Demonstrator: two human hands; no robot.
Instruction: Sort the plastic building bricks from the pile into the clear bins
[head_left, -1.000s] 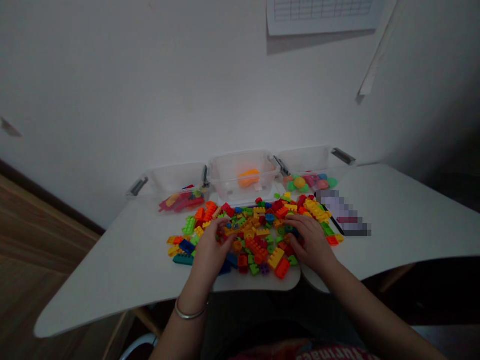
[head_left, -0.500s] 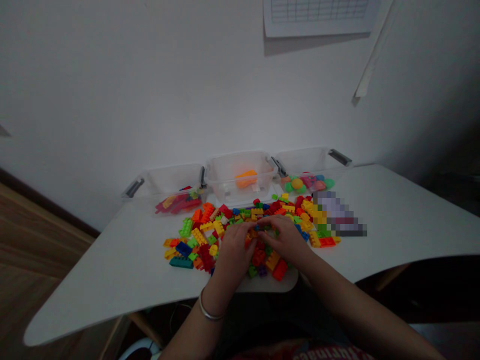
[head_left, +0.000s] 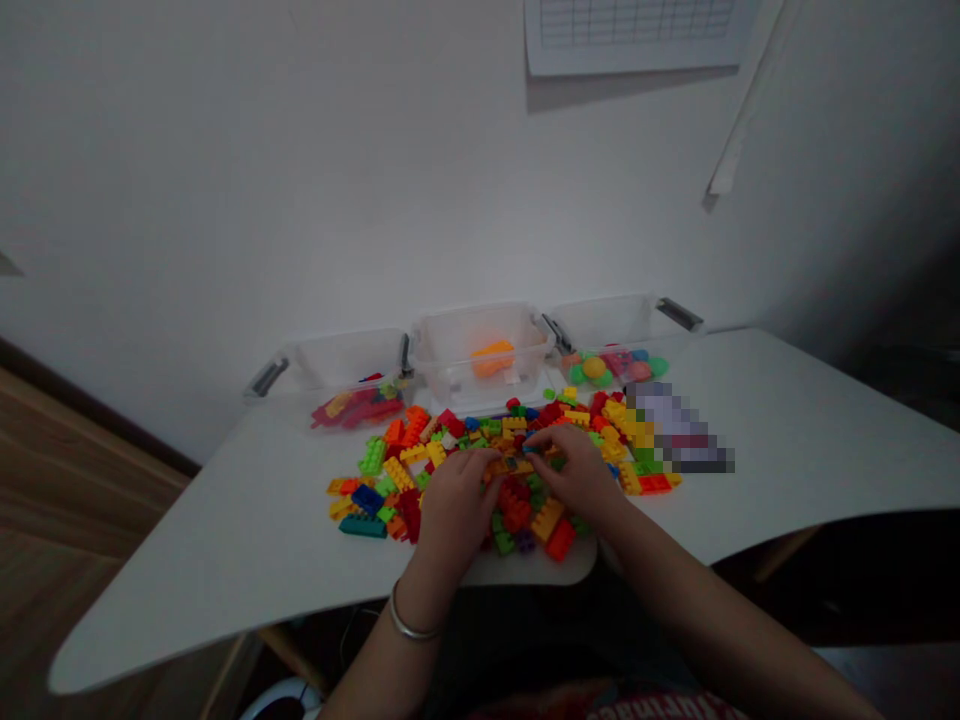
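On the white table (head_left: 187, 520), toward the far left, a clear box (head_left: 345, 347) holds red and yellow pieces (head_left: 367, 408). Nearer, at the left end of a loose spread of toy blocks (head_left: 516, 510), lie a light green block (head_left: 373, 456), a dark blue block (head_left: 368, 498) and a teal block (head_left: 363, 526). The left hand (head_left: 456, 505), with a bracelet (head_left: 409, 622) on its wrist, is half closed over the middle of the spread, thumb and fingers bent close together; whether they grip a block I cannot tell. Beyond it, a middle box (head_left: 442, 345) holds an orange thing (head_left: 493, 357). The right hand (head_left: 577, 472) faces the left, fingers curved and partly open, tips at a small blue piece (head_left: 529, 446); a firm hold cannot be made out. Far right, another box (head_left: 600, 325) contains coloured balls (head_left: 595, 369), with a pixelated flat object (head_left: 679, 425) nearer, beside the blocks.
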